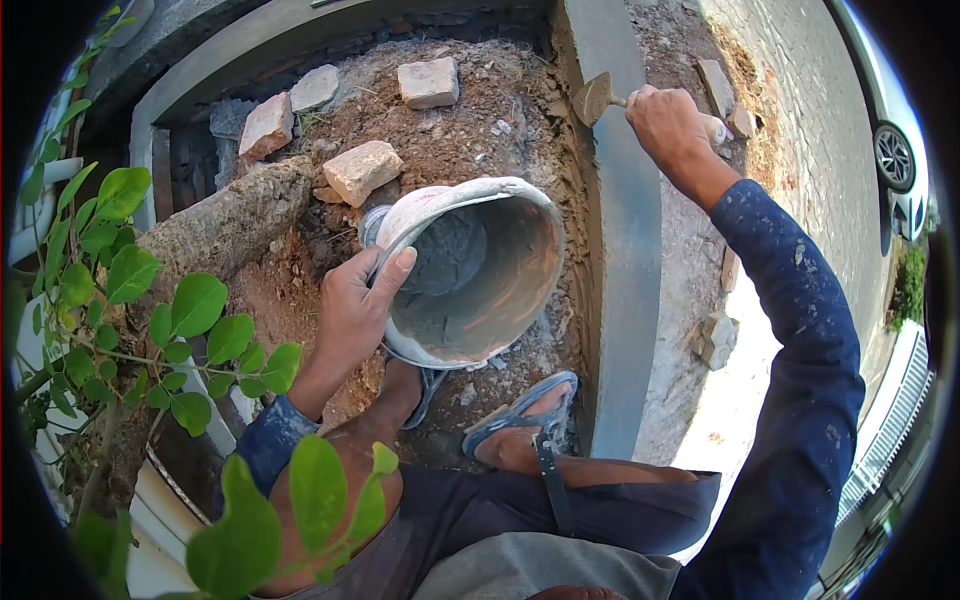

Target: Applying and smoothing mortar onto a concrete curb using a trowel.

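My left hand (pixel 362 300) grips the rim of a mortar-crusted bucket (pixel 520 290), which is tilted so its mouth faces me. Wet grey mortar (pixel 448 250) lies at the bucket's bottom. At the upper right my right hand (pixel 672 128) is closed round the handle of a small trowel (pixel 594 99). Its mortar-smeared blade is over the inner edge of a low wall (pixel 626 240) with a smooth grey top. Rough wet mortar (pixel 578 230) clings along that wall's inner side.
Several broken bricks (pixel 428 83) lie on the soil beyond the bucket. A thick tree trunk (pixel 235 215) and leafy branches (pixel 200 305) are at the left. My sandalled feet (pixel 530 415) stand inside the wall. Paving (pixel 815 130) and a parked car (pixel 895 130) are at the right.
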A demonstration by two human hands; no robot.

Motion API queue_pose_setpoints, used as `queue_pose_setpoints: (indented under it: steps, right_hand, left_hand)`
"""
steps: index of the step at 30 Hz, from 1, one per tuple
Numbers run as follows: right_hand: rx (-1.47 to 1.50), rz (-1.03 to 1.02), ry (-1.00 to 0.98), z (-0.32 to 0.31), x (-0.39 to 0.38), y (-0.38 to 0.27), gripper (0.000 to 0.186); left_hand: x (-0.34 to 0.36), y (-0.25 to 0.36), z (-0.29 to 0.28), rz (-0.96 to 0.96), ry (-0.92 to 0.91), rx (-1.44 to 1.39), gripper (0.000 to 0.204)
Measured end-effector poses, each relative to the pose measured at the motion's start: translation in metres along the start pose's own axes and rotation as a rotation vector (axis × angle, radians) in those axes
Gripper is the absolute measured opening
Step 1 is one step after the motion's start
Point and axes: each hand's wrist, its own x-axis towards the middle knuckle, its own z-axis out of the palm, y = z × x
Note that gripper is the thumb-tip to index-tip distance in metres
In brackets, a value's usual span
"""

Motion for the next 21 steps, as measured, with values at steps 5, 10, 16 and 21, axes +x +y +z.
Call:
queue_pose_setpoints:
  steps: [5, 10, 16, 21]
  right_hand:
    - [-0.067, -0.125, -0.141, -0.007, -0.077, -0.056, 0.014]
    - [-0.04, -0.167, -0.198, -0.009, -0.143, -0.077, 0.019]
    - [0.405, 0.103, -0.124, -0.06, -0.193, -0.044, 0.02]
    - [0.775, 0.166, -0.157, -0.086, -0.214, -0.034, 0.018]
  left_hand:
    - [-0.001, -0.002, -0.001, -0.03, 0.019, 0.012, 0.049]
    - [0.002, -0.007, -0.001, 0.011, 0.023, 0.029, 0.051]
    - [0.011, -0.008, 0.007, 0.062, 0.036, -0.016, 0.055]
    - [0.014, 0.0, 0.009, 0.078, 0.039, 0.05, 0.055]
